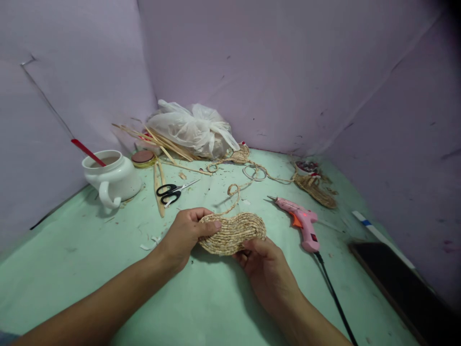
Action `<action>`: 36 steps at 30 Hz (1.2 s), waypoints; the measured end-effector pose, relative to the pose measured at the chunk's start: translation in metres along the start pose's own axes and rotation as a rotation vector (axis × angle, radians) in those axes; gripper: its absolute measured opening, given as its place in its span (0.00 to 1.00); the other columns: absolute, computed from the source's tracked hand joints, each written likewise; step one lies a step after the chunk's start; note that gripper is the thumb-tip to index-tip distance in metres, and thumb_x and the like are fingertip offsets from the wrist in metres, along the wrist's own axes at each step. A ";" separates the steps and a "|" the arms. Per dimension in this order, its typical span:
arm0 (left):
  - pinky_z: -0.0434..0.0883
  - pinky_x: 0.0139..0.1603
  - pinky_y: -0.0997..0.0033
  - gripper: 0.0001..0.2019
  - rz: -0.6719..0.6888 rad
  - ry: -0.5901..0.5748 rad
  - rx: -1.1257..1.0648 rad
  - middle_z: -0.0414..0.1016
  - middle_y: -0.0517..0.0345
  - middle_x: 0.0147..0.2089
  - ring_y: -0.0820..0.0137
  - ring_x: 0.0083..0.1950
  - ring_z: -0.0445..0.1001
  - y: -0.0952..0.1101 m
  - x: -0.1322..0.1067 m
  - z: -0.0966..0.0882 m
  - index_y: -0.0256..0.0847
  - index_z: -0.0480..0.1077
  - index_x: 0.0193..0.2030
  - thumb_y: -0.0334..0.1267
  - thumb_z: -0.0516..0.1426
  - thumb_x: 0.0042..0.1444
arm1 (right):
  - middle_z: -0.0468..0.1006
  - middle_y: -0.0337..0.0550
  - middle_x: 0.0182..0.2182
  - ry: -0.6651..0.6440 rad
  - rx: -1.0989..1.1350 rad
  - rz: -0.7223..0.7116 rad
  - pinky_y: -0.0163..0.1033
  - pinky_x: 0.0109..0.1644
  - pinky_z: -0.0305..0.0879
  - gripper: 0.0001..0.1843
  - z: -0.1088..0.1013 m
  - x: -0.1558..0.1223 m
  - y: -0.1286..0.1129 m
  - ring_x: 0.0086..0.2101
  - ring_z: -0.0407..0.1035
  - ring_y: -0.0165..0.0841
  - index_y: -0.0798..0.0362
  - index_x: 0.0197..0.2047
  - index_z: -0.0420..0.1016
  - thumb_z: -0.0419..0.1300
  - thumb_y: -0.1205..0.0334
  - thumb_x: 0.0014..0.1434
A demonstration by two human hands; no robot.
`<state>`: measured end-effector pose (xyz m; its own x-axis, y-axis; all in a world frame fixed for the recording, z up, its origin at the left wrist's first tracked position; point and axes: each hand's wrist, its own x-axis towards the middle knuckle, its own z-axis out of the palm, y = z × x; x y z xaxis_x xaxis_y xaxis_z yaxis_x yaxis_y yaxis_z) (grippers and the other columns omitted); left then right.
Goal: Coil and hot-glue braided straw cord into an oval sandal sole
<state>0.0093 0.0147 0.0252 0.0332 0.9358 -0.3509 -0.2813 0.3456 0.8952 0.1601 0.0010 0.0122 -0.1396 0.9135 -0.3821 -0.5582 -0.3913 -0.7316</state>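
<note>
Between my two hands is a flat, sole-shaped piece of coiled straw cord [234, 233], held above the pale green table [173, 307]. My left hand [189, 233] grips its left end, thumb on top and fingers behind. At the lower right edge my right hand [264, 264] pinches it, with some fingers hidden underneath. From the piece's upper edge a loose braided cord [236, 196] curls away across the table. A pink glue gun [302, 221] with an orange trigger lies to the right, and black-handled scissors [173, 192] lie to the left, apart from my hands.
A white pot [118, 178] with a red-handled tool stands at left, near a round lidded tin [143, 158]. Straw strips [169, 146] and a white plastic bag [196, 127] lie at the back. Braided straw pieces [317, 190] and a dark flat object [399, 283] are at right.
</note>
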 end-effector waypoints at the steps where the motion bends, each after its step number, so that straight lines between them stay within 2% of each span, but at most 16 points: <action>1: 0.65 0.28 0.73 0.12 -0.002 -0.001 -0.002 0.73 0.60 0.21 0.72 0.24 0.71 0.000 0.000 0.000 0.35 0.70 0.25 0.36 0.66 0.34 | 0.77 0.40 0.28 0.000 -0.004 0.002 0.34 0.31 0.66 0.08 0.000 0.000 0.000 0.29 0.68 0.31 0.56 0.27 0.74 0.59 0.72 0.39; 12: 0.65 0.27 0.73 0.12 -0.015 0.008 -0.010 0.73 0.60 0.20 0.72 0.23 0.71 0.002 -0.001 0.001 0.35 0.70 0.24 0.36 0.66 0.33 | 0.77 0.40 0.27 0.019 0.011 0.009 0.34 0.30 0.66 0.07 0.001 0.000 -0.002 0.28 0.68 0.31 0.56 0.26 0.74 0.59 0.72 0.39; 21: 0.65 0.27 0.74 0.12 -0.004 -0.006 -0.009 0.75 0.57 0.22 0.72 0.23 0.70 0.002 -0.002 0.001 0.35 0.70 0.25 0.36 0.66 0.35 | 0.78 0.40 0.29 -0.010 0.024 0.012 0.35 0.33 0.66 0.13 0.002 -0.001 -0.001 0.30 0.69 0.33 0.54 0.30 0.74 0.60 0.73 0.37; 36: 0.65 0.27 0.73 0.12 -0.012 0.009 -0.003 0.75 0.58 0.21 0.72 0.23 0.70 0.003 -0.002 0.001 0.35 0.70 0.24 0.37 0.67 0.33 | 0.78 0.39 0.28 -0.010 0.000 0.012 0.33 0.31 0.65 0.12 0.002 -0.002 -0.001 0.29 0.68 0.32 0.54 0.28 0.75 0.59 0.73 0.37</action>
<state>0.0099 0.0138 0.0286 0.0282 0.9308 -0.3644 -0.2841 0.3569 0.8899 0.1590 -0.0007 0.0148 -0.1546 0.9099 -0.3850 -0.5566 -0.4022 -0.7270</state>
